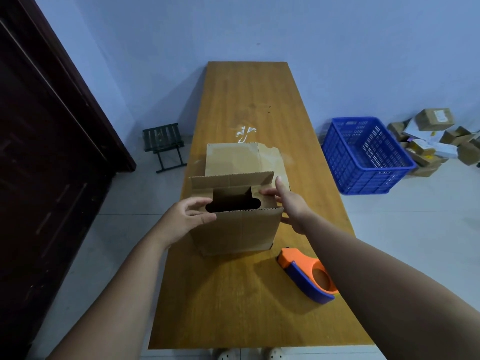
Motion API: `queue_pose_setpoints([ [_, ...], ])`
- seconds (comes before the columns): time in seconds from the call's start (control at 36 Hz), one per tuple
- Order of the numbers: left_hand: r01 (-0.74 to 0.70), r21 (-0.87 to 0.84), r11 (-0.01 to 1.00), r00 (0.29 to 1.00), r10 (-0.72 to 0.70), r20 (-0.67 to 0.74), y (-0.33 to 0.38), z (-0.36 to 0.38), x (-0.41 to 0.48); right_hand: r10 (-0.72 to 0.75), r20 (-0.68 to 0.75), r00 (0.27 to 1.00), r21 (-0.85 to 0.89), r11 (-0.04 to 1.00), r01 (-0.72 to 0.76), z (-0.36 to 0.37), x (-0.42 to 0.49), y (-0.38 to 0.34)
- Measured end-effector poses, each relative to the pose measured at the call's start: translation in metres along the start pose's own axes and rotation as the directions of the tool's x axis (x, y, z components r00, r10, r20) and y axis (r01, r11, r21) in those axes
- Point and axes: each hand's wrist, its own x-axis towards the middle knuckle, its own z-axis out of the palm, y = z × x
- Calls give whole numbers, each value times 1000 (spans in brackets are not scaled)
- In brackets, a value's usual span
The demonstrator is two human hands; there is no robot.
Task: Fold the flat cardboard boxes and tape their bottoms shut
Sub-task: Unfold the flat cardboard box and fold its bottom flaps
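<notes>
At the folding step, by the look of it, with no tape laid yet. On the middle of the counter (246, 100), an opened-up cardboard box (239, 229) standing with its open end up, far and near flaps upright, the two side flaps tipped inward over a dark gap. On the left side flap, the left hand (189, 216), fingers curled over the flap edge and thumb against the near wall. On the right side flap, the right hand (288, 203), fingers fairly straight and spread, pressing the flap inward, thumb low on the right wall. Just beyond, lying on the counter, a flat box (241, 159), partly hidden. Near right, apart from both hands, an orange and blue tape dispenser (309, 276). Next, probably: push both side flaps level, bring the far and near flaps down to meet, hold the seam closed with one hand, reach for the dispenser with the other.
</notes>
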Motion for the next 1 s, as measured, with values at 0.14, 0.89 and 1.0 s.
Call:
queue_pose_setpoints([
  [0.14,-16,-171,985,981,-17,-191,-17,6,3,-28,21,999,6,1000,28,-1,-1,7],
  [0.89,40,-177,983,873,-121,-473,-24,37,19,-218,61,974,-167,960,226,3,5,13],
  [1.0,21,-194,981,877,-111,-467,-24,38,17,-245,33,969,-176,953,247,4,6,14],
])
